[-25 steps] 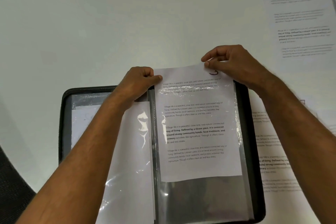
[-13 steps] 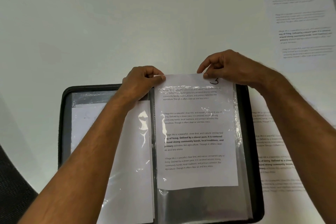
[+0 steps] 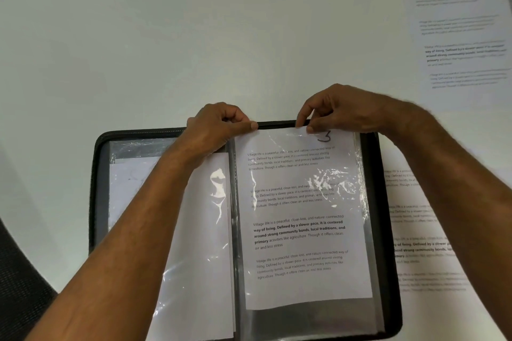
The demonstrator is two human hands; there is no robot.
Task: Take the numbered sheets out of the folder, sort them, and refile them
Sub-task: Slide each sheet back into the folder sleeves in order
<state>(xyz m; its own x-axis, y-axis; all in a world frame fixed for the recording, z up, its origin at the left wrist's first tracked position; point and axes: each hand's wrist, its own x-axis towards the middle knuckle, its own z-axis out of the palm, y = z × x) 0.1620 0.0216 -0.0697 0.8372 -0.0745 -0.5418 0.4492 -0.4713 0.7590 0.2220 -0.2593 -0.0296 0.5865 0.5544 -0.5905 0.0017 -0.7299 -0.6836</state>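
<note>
Sheet 3 (image 3: 302, 219): thin, limp; nearly seated in the right-hand sleeve of the folder (image 3: 372, 202).
Hands: your left hand (image 3: 219, 130) and right hand (image 3: 336, 111) pinch its top edge.
Hold: top corners; plastic likely clings, paper creases.

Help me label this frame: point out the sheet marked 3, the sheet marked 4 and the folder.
sheet marked 3 (image 3: 299, 230), head view, on its bold paragraph.
sheet marked 4 (image 3: 457, 36), head view, mid-page.
folder (image 3: 371, 174), head view, on its black right border.
</note>
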